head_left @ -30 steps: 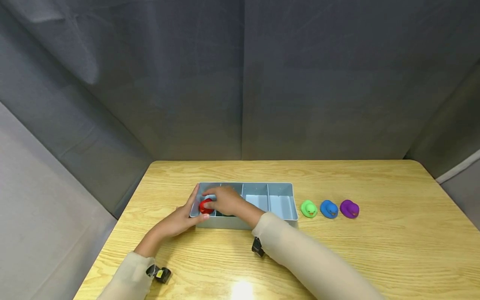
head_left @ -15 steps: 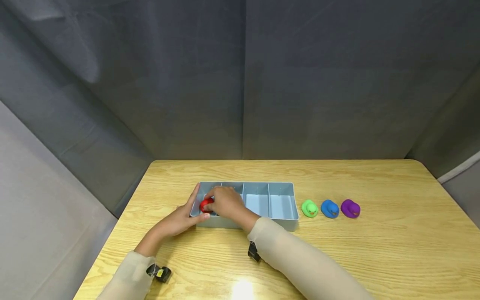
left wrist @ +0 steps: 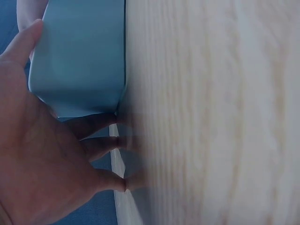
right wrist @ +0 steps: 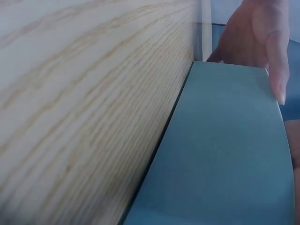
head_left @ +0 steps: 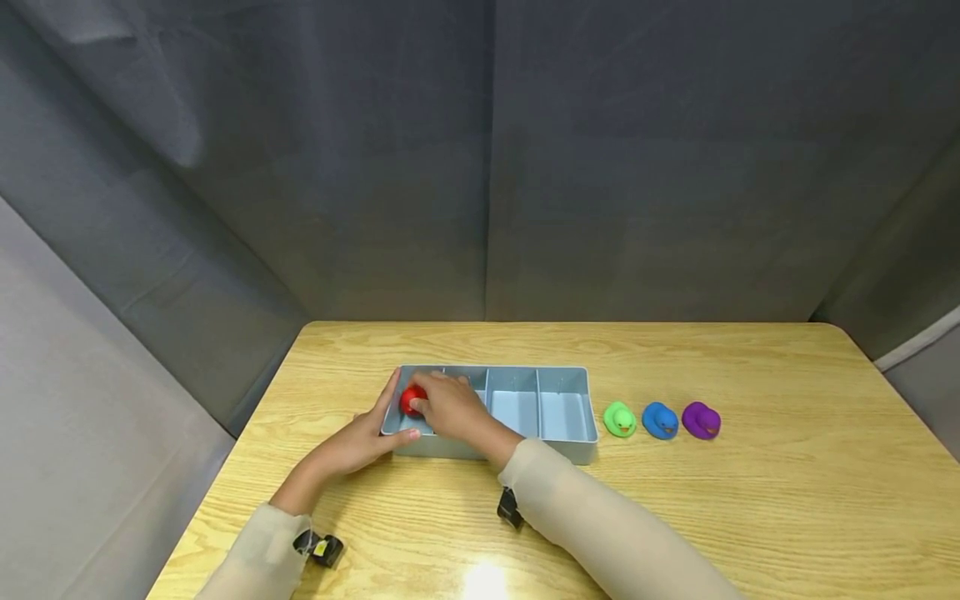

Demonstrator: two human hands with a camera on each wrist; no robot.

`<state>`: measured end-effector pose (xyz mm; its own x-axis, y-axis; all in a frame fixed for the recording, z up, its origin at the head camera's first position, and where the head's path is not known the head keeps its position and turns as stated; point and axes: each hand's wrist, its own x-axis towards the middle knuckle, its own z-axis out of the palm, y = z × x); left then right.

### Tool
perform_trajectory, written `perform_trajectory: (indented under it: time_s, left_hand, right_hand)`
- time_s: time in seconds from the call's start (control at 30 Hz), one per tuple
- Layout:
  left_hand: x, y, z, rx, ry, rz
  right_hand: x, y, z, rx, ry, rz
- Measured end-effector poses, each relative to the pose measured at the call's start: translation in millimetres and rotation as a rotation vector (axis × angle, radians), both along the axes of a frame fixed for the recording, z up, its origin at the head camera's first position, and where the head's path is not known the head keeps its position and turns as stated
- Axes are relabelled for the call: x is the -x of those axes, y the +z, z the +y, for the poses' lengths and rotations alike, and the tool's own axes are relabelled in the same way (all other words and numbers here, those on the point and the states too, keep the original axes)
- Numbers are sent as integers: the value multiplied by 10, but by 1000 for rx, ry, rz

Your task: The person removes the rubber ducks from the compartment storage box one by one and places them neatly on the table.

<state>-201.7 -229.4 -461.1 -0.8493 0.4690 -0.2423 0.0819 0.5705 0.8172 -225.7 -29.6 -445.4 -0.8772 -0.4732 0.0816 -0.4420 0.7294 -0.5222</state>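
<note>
A pale blue-grey divided box stands on the table in the head view. My left hand is at its left end, thumb over the front rim and the other fingers extended along the end wall. The left wrist view shows that hand's spread fingers reaching down to the tabletop. Over the leftmost compartment, my right hand pinches a red rubber duck, partly covered by the fingers. The duck is out of sight in the right wrist view, behind the box's front wall.
Right of the box sit a green duck, a blue duck and a purple duck in a row. The wooden table extends beyond them. Grey curtain panels rise behind and at the sides.
The right fingers have closed on the red duck, and it has shifted slightly toward the back of the compartment, showing higher in the view. The left hand and the other ducks have stayed put.
</note>
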Motion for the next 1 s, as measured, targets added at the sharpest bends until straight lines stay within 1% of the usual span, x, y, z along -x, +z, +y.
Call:
perform_trajectory:
  time_s: [0.33,0.5,0.6,0.77,0.87,1.0]
  left_hand:
    - [-15,21,7,1,3,4]
    - [-4,8,6,-4,-2,12]
    - [-1,5,7,4,0,11]
    - [10,-8,0,28,14,11]
    - [13,-18,-5,50,21,25]
    - [13,-31,-9,74,26,68]
  right_hand:
    - [-28,43,4,-31,23,-31]
    - [-17,76,29,-16,60,-88]
    - [8,122,69,28,96,-165]
    - [60,234,174,176,169,-308]
    - [85,270,227,227,188,-323]
    - [88,319,286,255,162,-317]
